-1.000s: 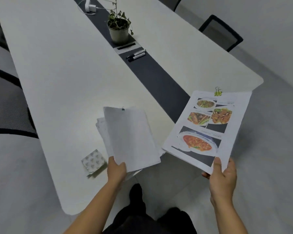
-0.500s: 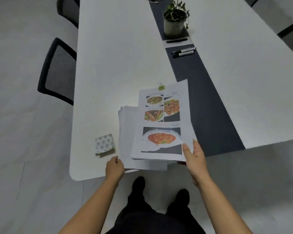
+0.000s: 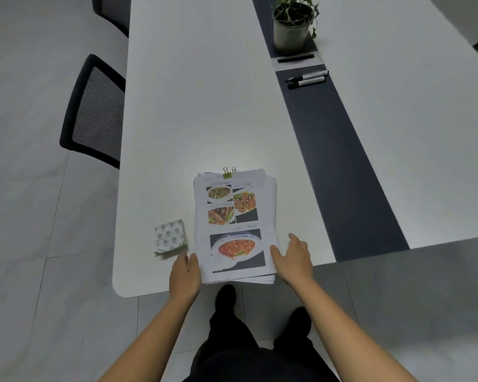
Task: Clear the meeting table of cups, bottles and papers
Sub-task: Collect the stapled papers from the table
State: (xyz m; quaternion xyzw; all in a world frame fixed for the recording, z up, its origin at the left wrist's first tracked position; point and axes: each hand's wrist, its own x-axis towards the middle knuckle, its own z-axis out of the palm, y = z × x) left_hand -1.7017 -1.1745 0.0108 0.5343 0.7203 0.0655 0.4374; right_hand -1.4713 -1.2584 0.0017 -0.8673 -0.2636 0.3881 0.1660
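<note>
Paper stack (image 3: pixel 233 227) lies flat on bench (image 3: pixel 193 106). Left hand (image 3: pixel 185 274) and right hand (image 3: pixel 294 259) flank stack's near corners, fingers released, grasping nothing.

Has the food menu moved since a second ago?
Yes. The menu went left, from the right hand off the table's corner, onto the stack beside the notepad.

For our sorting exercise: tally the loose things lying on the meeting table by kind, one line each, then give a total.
Paper stack: 1
Binder clips: 2
Patterned tissue pack: 1
Marker pens: 2
Potted plant: 1
Total: 7
</note>
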